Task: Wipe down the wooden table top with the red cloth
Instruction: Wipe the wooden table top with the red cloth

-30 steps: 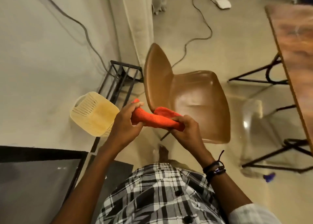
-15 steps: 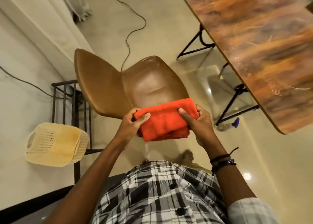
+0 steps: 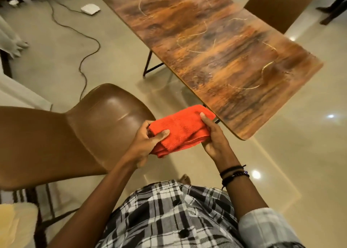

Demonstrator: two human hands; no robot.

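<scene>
I hold a folded red cloth (image 3: 183, 129) in both hands, in front of my chest and above the floor. My left hand (image 3: 148, 142) pinches its left end, thumb on top. My right hand (image 3: 214, 137) grips its right end, with the thumb lying along the top. The wooden table top (image 3: 210, 47) stretches away ahead and to the right, bare, with pale curved streaks on its surface. The table's near corner lies just beyond the cloth, to the right. The cloth does not touch the table.
A brown chair (image 3: 93, 127) stands close on my left, seat toward the table. A second brown chair (image 3: 277, 5) is at the table's far side. A black cable (image 3: 88, 54) and a white box (image 3: 90, 9) lie on the shiny floor. A cream basket (image 3: 16, 221) sits at the lower left.
My view has swung right, from the chair and basket to the whole table top. The cloth went from a twisted roll to a flat fold, and both hands kept hold of it.
</scene>
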